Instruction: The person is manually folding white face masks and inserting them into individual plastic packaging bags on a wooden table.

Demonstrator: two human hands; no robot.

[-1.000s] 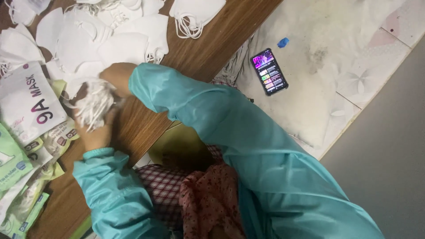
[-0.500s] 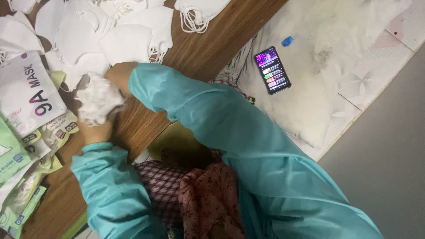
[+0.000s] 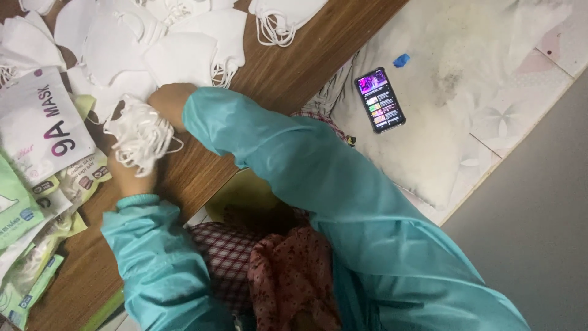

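Observation:
A stack of white face masks (image 3: 139,136) with dangling ear loops is held between both hands above the wooden table (image 3: 288,67). My left hand (image 3: 130,178) grips the stack from below, its wrist coming out of a teal sleeve. My right hand (image 3: 166,102) presses on the stack's upper edge, and its long teal sleeve crosses the picture from the lower right. Loose white masks (image 3: 153,43) lie spread over the table just beyond the hands.
Printed mask packets, one white (image 3: 38,125) and several green ones (image 3: 24,245), lie at the table's left. Another mask bundle (image 3: 283,17) sits at the top edge. A lit phone (image 3: 380,100) and a small blue object (image 3: 401,60) rest on a pale cushion at right.
The mask stack has shifted slightly between my hands and its ear loops now hang out more loosely. The view has moved a little; both arms stay in place.

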